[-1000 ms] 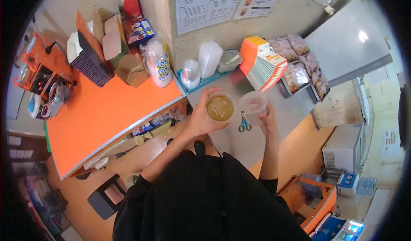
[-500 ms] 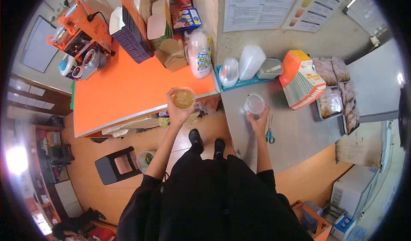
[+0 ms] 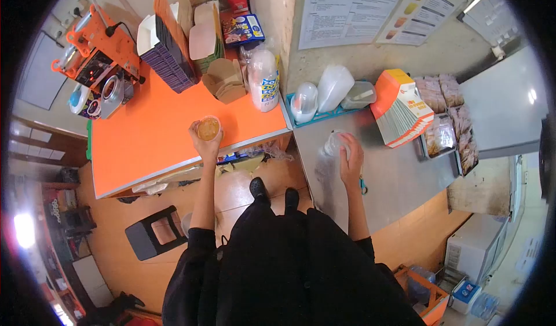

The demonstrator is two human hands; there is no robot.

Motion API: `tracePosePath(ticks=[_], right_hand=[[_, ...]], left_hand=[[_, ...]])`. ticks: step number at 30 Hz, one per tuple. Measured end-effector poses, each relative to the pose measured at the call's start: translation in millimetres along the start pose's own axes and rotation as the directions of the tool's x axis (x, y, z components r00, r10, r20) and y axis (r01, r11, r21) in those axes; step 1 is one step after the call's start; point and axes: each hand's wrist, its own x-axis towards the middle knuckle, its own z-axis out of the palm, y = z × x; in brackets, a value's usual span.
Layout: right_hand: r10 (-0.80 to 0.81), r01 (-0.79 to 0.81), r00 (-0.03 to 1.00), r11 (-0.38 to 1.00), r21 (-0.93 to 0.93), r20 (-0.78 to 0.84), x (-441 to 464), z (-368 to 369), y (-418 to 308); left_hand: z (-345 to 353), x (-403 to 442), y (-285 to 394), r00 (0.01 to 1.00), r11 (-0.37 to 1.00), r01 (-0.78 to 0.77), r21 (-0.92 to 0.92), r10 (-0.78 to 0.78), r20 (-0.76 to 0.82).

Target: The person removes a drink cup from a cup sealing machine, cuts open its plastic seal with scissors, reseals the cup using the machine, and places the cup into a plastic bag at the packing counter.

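In my left hand is a clear plastic cup of amber-brown drink, my fingers wrapped round its side near the front edge of the orange table. Above the steel counter, my right hand has its fingers against the right side of a clear, see-through plastic cup, which looks tilted. Part of that cup is hidden by my fingers. Scissors with teal handles lie on the counter, mostly covered by my right hand.
A cup-sealing machine, stacked food boxes and bagged cups stand on the orange table. Along the counter's back are a blue tray, orange-white folded cartons and trays of packed food. A black stool is on the floor.
My left hand has moved left with the drink, over the orange table's edge. The clear cup in my right hand has shifted slightly left and tipped, and my right fingers now point upward beside it.
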Motion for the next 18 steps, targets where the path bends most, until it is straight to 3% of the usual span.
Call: tracePosePath(ticks=[1,2,4,8,10,12,14,16,18], right_hand=[[-0.042,0.047,0.998,0.993,-0.11,0.053,4,4,1],[-0.057,0.064,0.996,0.993,-0.102,0.067,6,8,4],[-0.078,0.081,0.997,0.979,-0.185,0.022,1,12,12],[-0.03,0.027,0.999,0.998,0.053,0.039,0,25,26],[0.076,-0.074,0.997,0.996,-0.055,0.035,0,31,37],[0.046,-0.059,0.994,0.99,-0.127,-0.102,9,45,42],[0.077,-0.093,0.989,0.987,-0.133,-0.124,16,44,32],[-0.093,0.036,0.986,0.932,-0.36,-0.141,19,45,38],[0.13,-0.142,0.99,0.884,-0.446,-0.059,24,42,17]], left_hand=[[-1,1,-2,1.0,1.0,0.006,0.003,-0.006,-0.016],[-2,3,-5,1.0,1.0,-0.013,0.013,0.014,-0.024],[-9,5,-6,0.999,0.999,-0.023,0.044,0.025,-0.043],[-23,3,-11,0.998,0.999,-0.005,0.042,0.008,-0.067],[-35,7,-25,0.998,0.998,0.009,0.058,-0.005,-0.067],[-47,15,-28,0.994,0.998,0.026,0.061,-0.02,-0.104],[-60,26,-39,0.992,0.999,0.029,0.034,-0.024,-0.123],[-78,39,-47,0.986,0.998,0.044,0.04,-0.037,-0.161],[-97,58,-58,0.979,0.997,0.056,0.045,-0.046,-0.197]])
